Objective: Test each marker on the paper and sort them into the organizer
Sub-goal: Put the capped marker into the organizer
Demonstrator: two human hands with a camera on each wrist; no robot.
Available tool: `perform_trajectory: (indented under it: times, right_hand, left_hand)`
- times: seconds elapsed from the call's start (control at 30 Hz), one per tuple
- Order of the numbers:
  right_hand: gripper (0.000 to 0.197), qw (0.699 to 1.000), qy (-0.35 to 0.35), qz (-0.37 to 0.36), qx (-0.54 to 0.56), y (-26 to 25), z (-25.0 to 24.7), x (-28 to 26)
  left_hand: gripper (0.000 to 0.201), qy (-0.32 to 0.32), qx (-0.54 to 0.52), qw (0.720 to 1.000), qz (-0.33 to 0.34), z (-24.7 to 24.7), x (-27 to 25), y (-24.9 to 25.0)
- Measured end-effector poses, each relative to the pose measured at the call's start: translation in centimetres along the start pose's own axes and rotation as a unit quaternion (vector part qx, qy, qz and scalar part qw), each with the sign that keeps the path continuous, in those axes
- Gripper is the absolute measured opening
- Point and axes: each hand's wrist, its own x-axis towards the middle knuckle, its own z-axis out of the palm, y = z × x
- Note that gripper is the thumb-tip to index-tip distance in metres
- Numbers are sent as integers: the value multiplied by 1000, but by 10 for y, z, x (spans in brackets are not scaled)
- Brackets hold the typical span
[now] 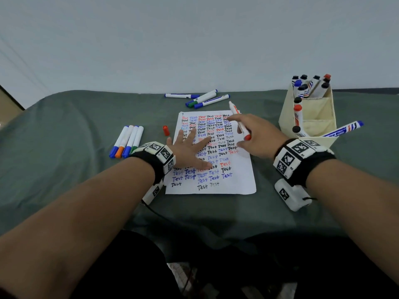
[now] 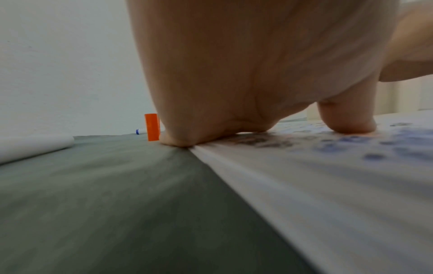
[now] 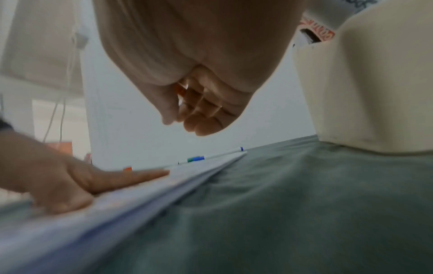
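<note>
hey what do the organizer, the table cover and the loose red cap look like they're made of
Organizer: likely cardboard or thick paper, matte cream, with folded dividers.
Table cover: cloth, dull grey-green, softly wrinkled.
Red cap: probably plastic, smooth with an even bright colour.

Left hand (image 1: 190, 151) lies flat, fingers spread, palm down; right hand (image 1: 258, 137) hovers raised, fingers curled in a grip.

Orange cap (image 1: 165, 130), grey-green cloth (image 1: 75, 126)

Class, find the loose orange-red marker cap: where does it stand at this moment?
In the head view the orange-red cap stands upright on the green cloth, just left of the paper, beyond the left hand.
</note>
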Motion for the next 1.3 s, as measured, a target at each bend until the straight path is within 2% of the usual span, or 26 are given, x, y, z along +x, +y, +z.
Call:
perform_trajectory:
  times: [0.07, 0.13, 0.23, 0.3, 0.37, 0.43, 0.5, 0.53, 0.67, 0.8, 0.97, 1.3]
  right_hand:
    - [49, 996, 36, 19, 84, -1, -1, -2]
    - [24, 966, 71, 43, 243, -3, -2, -5]
    - [16, 864, 109, 95, 482, -7, 2, -10]
    - [21, 790, 121, 148, 582, -7, 8, -12]
    - [27, 731, 131, 206, 637, -6, 17, -14]
    - [28, 691, 141, 257, 660, -3, 26, -16]
    - [17, 674, 143, 271, 672, 0, 34, -19]
    - [10, 677, 140, 261, 674, 2, 37, -20]
    - [31, 736, 140, 219, 624, 6, 41, -23]
    - [28, 786, 144, 201, 567, 8, 45, -25]
    - [24, 808, 135, 194, 540, 6, 47, -23]
    - [22, 839, 139, 196, 488, 7, 48, -23]
  left_hand:
    - [101, 0, -1, 1000, 0, 1, 2, -1]
    - [101, 0, -1, 1000, -1, 1, 3, -1]
    - [102, -3, -3, 1000, -1, 1, 3, -1]
    - [101, -4, -1, 1000, -2, 1, 3, -1]
    - [101, -8, -3, 1000, -4, 1, 4, -1]
    - [102, -16, -10, 1000, -7, 2, 5, -2]
    - [103, -24, -13, 1000, -11, 2, 8, -3]
    - [104, -27, -11, 1000, -12, 2, 9, -4]
    - [112, -40, -9, 999, -24, 1, 12, -5]
    - [126, -54, 2, 998, -32, -2, 14, -4]
    - [127, -53, 15, 998, -41, -3, 12, -2]
    - [106, -69, -72, 994, -55, -7, 4, 0]
